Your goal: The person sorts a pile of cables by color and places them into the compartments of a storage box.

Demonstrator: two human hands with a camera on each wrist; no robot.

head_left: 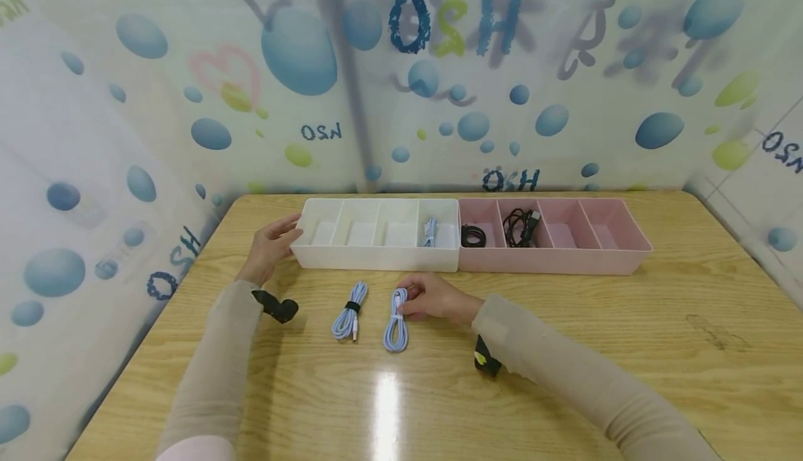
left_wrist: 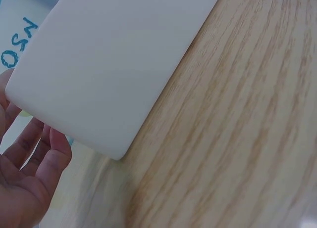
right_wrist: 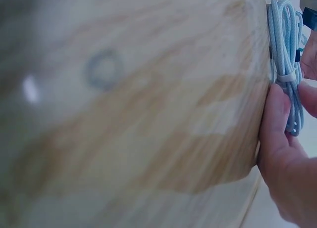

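My left hand [head_left: 271, 246] touches the left end of a white divided tray [head_left: 376, 259] with relaxed fingers; the left wrist view shows its fingers [left_wrist: 52, 159] against the tray's end wall. My right hand [head_left: 439, 299] pinches the far end of a light blue coiled cable [head_left: 395, 335] lying on the table, bound by a white tie. In the right wrist view, fingers and thumb lie on either side of that coil [right_wrist: 283, 45]. Left of it, a second light blue cable [head_left: 347, 318] is bound with a black strap.
A pink divided tray [head_left: 552, 261] adjoins the white one's right end, with a black coiled cable [head_left: 473, 236] and a black USB cable [head_left: 519, 229] in separate compartments. Another light blue cable [head_left: 430, 232] lies in the white tray's rightmost compartment. Patterned sheeting [head_left: 439, 112] rises behind the wooden table [head_left: 564, 377].
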